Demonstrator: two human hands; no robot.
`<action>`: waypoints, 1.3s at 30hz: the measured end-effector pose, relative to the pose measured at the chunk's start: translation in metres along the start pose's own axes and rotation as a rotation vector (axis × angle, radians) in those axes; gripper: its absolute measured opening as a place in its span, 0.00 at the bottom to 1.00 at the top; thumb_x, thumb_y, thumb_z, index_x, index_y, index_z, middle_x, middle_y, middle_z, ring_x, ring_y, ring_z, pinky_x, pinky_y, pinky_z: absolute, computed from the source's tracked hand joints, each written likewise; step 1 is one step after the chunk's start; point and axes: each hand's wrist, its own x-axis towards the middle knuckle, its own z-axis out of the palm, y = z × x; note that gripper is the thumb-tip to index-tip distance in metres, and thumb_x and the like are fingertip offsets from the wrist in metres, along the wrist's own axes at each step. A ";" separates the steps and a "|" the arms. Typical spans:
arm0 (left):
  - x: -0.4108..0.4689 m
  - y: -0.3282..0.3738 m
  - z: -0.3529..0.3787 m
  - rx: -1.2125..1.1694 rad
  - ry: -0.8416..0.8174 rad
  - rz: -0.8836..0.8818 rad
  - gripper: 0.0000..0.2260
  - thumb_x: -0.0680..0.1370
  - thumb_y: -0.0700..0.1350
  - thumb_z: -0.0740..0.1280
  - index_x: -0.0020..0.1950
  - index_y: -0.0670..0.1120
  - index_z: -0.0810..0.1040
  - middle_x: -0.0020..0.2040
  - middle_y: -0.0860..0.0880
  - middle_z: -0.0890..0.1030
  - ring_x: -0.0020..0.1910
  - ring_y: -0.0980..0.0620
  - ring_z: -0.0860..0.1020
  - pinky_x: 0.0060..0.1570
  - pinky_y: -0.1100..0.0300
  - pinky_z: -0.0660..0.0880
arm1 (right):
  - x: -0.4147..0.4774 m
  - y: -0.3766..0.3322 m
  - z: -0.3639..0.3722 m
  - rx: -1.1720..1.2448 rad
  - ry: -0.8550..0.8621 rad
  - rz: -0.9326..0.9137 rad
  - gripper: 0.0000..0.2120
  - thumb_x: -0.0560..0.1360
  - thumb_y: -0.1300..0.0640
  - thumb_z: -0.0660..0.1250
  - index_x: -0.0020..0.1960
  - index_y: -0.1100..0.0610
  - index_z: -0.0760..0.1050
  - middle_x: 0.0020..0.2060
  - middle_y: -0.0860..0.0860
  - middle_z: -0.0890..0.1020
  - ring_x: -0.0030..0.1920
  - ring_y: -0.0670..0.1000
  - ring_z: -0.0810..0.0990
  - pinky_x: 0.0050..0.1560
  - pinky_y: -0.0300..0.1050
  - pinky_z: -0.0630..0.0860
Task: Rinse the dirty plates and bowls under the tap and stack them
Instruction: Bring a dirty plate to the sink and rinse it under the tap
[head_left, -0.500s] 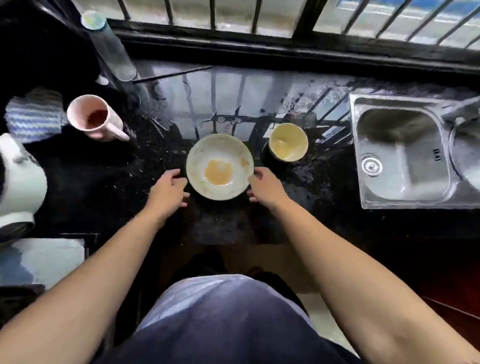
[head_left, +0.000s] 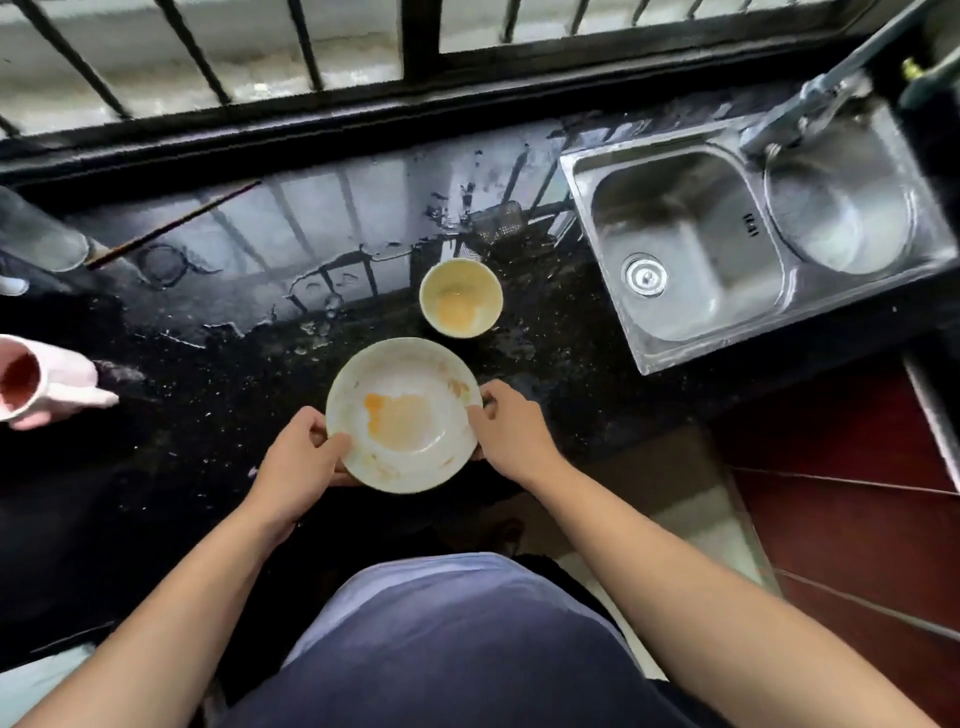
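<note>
A white plate (head_left: 410, 374) with an orange stain in its middle is held over the front of the black counter (head_left: 218, 374). My left hand (head_left: 304, 462) grips its left rim and my right hand (head_left: 511, 431) grips its right rim. Just behind it stands a small cream bowl (head_left: 461, 297) with yellow residue inside. The steel sink (head_left: 680, 244) lies at the right, and the tap (head_left: 810, 104) reaches over its far right corner.
A pink mug (head_left: 49, 382) with brown dregs lies at the left edge. A dark chopstick (head_left: 174, 225) rests at the back left beside a clear bottle (head_left: 36, 234). A round steel basin (head_left: 836, 208) sits in the sink's right part. The counter is wet. Barred window behind.
Both hands have closed on the plate's rim and drawn it toward me, off the counter. The view has swung right, bringing the sink closer.
</note>
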 end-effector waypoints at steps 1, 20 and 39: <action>0.002 0.007 0.013 0.009 -0.045 -0.001 0.04 0.77 0.38 0.69 0.46 0.41 0.74 0.45 0.38 0.84 0.37 0.47 0.87 0.34 0.52 0.85 | -0.004 0.012 -0.013 0.014 0.032 0.011 0.06 0.79 0.50 0.62 0.52 0.48 0.77 0.37 0.51 0.84 0.39 0.52 0.83 0.43 0.54 0.83; -0.063 0.170 0.415 0.018 -0.409 -0.064 0.17 0.69 0.43 0.65 0.56 0.41 0.82 0.40 0.44 0.88 0.37 0.48 0.86 0.34 0.55 0.82 | -0.024 0.261 -0.348 0.306 0.315 -0.015 0.07 0.80 0.49 0.62 0.48 0.46 0.79 0.37 0.54 0.82 0.33 0.45 0.75 0.34 0.40 0.74; 0.039 0.286 0.558 -0.213 -0.222 -0.078 0.14 0.75 0.52 0.64 0.58 0.53 0.82 0.50 0.48 0.89 0.49 0.47 0.87 0.44 0.54 0.82 | 0.162 0.246 -0.542 0.283 0.113 0.046 0.12 0.82 0.49 0.62 0.61 0.47 0.81 0.49 0.48 0.86 0.45 0.50 0.86 0.41 0.48 0.86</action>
